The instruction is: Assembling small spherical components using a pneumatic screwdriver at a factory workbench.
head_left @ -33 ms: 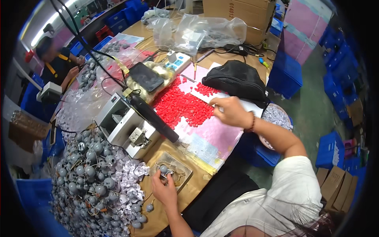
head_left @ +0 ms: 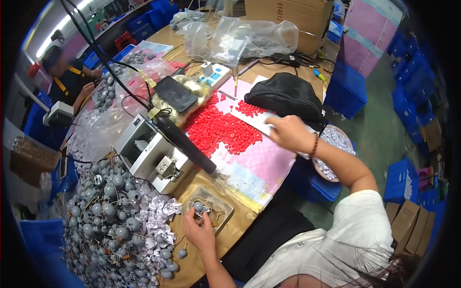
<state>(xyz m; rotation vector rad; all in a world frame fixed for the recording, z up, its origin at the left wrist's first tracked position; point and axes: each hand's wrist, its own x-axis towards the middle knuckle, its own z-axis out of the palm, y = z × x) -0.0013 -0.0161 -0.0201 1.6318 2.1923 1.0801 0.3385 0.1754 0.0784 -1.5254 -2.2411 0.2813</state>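
My left hand (head_left: 200, 233) pinches a small grey ball-shaped part (head_left: 198, 206) with thin wires, above a square tan plate (head_left: 227, 209) at the table's near edge. To the right of a spread of small red pieces (head_left: 218, 128), my right hand (head_left: 291, 134) hovers over a white strip (head_left: 254, 123). Its fingers are curled together, and whatever they may hold is hidden. Beside my left hand rises a large heap of grey balls with cords (head_left: 108, 211), bordered by crumpled-looking white pieces (head_left: 161, 211).
A grey-white bench device (head_left: 161, 161) with a black tube (head_left: 185, 144) stands between the heap and the red pieces. Behind lie a black pouch (head_left: 287, 96), a power strip (head_left: 216, 75) and clear bags (head_left: 254, 38). Another person (head_left: 67, 79) sits far left. A tub of white pieces (head_left: 336, 144) stands right.
My right hand has shifted to the right, away from the red pieces. The left hand keeps its place with the grey ball-shaped part.
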